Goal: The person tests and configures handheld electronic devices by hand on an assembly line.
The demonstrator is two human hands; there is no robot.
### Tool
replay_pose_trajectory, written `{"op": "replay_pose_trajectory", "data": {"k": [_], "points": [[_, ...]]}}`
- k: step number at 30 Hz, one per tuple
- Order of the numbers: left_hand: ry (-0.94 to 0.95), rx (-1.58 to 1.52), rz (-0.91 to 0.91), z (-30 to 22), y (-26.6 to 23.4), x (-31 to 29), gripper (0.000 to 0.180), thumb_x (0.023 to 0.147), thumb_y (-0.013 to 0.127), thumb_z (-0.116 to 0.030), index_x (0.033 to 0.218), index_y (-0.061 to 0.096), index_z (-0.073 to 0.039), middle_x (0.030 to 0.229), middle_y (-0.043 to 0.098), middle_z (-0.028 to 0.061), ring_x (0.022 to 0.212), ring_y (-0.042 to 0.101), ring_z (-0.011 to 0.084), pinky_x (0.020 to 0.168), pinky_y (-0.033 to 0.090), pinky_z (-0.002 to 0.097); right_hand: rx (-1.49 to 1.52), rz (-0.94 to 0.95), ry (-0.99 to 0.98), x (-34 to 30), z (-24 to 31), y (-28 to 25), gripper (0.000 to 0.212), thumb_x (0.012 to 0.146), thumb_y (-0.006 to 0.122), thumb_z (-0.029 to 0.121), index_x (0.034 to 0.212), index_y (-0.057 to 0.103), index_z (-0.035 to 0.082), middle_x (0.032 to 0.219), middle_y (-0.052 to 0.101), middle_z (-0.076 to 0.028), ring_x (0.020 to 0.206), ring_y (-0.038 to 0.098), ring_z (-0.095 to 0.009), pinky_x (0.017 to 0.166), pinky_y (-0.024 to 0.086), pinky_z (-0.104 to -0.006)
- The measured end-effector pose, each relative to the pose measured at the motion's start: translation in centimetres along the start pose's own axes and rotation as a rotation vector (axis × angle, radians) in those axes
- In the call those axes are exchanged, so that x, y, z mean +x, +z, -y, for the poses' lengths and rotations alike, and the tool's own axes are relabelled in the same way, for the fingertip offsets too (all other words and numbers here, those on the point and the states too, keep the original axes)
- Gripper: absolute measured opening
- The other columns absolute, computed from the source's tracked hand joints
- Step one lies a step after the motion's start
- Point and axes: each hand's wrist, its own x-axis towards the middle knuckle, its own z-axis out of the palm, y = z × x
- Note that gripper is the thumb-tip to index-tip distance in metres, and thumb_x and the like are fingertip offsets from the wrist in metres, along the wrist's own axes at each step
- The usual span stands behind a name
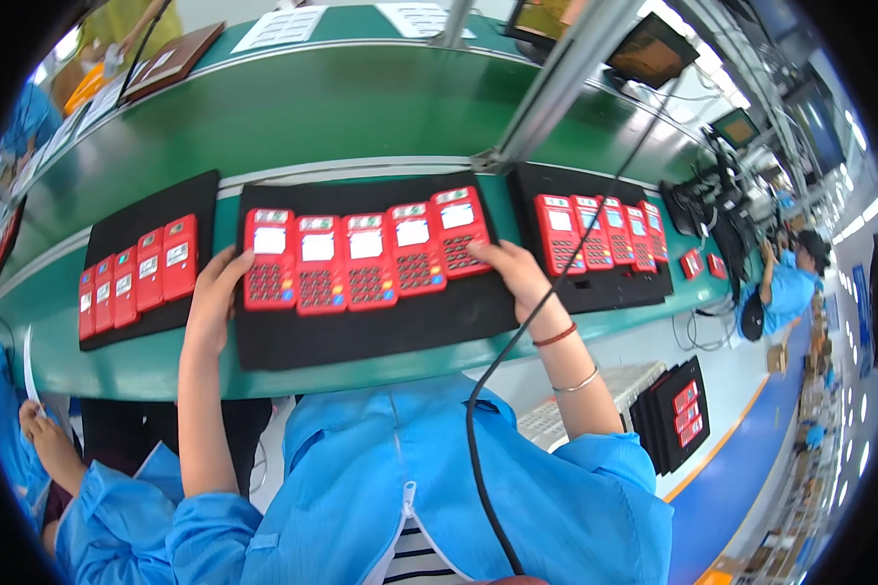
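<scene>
In front of me a black foam tray [380,336] bears a row of several red card payment terminals [366,258], keypads and white screens facing up, side by side in a slightly uneven line. My left hand [219,288] is closed on the tray's left edge, its thumb by the leftmost terminal. At the right edge my right hand [515,265] is closed too, with the thumb over the lower part of the rightmost terminal [458,226]. The fingers of both hands are partly hidden by the tray.
Similar trays with red terminals lie left [139,278] and right [600,234] on the green bench [361,107]. A black cable [478,458] crosses my view. A metal post [556,88] rises behind. Stacked trays [673,414] stand low right. A neighbour's hand [49,434] holds a white strip.
</scene>
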Motion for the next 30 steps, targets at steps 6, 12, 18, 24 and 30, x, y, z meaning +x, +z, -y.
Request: {"op": "replay_pose_trajectory", "data": {"k": [6,12,18,24,30], "points": [[-0.033,-0.305,0.221,-1.3,4.0,-5.0,0.047,0.085,0.067,-0.031,0.116,0.055,0.002,0.105,0.067,0.0123,0.09,0.069,0.0159,0.079,0.055,0.027,-0.073,-0.014,-0.154,-7.4,1.9,-4.1,0.031,0.088,0.069,0.01,0.114,0.062,-0.005,0.106,0.069,-0.009,0.092,0.066,-0.012,0.082,0.053,-0.0258],[-0.117,-0.152,0.626,-4.7,14.4,-5.0,0.055,0.082,0.071,-0.033,0.123,0.05,-0.004,0.082,0.063,0.0052,0.053,0.053,0.0072,0.041,0.037,0.0209,-0.157,-0.279,-0.191,-11.9,6.2,-15.4,0.036,0.086,0.068,0.013,0.116,0.062,-0.006,0.104,0.07,-0.011,0.091,0.068,-0.015,0.082,0.054,-0.0266],[-0.08,-0.191,0.755,-6.4,27.0,-1.3,0.053,0.081,0.075,-0.031,0.12,0.051,-0.003,0.08,0.06,0.0022,0.053,0.047,0.0059,0.044,0.036,0.0218,-0.29,-0.481,-0.234,-8.7,10.8,-25.2,0.03,0.086,0.069,0.011,0.11,0.066,-0.006,0.097,0.071,-0.009,0.085,0.068,-0.013,0.077,0.054,-0.0257],[0.102,0.154,0.771,-6.2,31.4,3.6,0.057,0.083,0.074,-0.039,0.118,0.054,0.001,0.097,0.062,0.0085,0.068,0.056,0.0112,0.06,0.049,0.0263,-0.814,-0.673,-0.1,-2.4,10.5,-30.2,0.047,0.087,0.07,0.035,0.114,0.067,-0.003,0.105,0.069,-0.011,0.104,0.063,-0.018,0.095,0.045,-0.0286],[0.224,0.231,0.82,-4.4,30.6,3.4,0.091,0.084,0.073,-0.042,0.147,0.026,0.004,0.135,0.046,0.0227,0.125,0.048,0.0256,0.106,0.038,0.0367,-0.6,-0.566,0.003,0.6,8.6,-30.8,0.098,0.08,0.064,0.069,0.143,0.041,-0.002,0.136,0.054,-0.014,0.126,0.049,-0.02,0.111,0.03,-0.0316]]}}
